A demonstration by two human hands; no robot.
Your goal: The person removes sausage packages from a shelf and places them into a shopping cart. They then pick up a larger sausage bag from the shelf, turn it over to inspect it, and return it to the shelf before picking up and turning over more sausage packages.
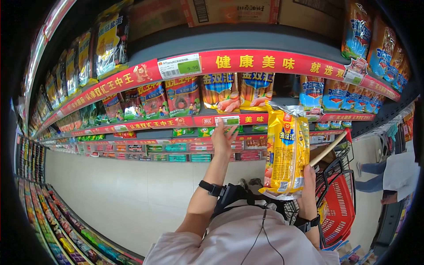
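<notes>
My right hand grips a yellow pack of sausages by its right edge, held upright in front of the shelf with its printed side toward me. My left hand reaches up to the red shelf edge strip, fingers apart, fingertips right at the white and green price label. Above that label, similar yellow sausage packs stand on the shelf, beside red-and-green snack packs to their left.
A shopping cart with a red basket panel stands at my right, its pale handle near my right hand. Blue packs fill the shelf's right side. Another person is in the aisle at far right. More stocked shelves run along the left.
</notes>
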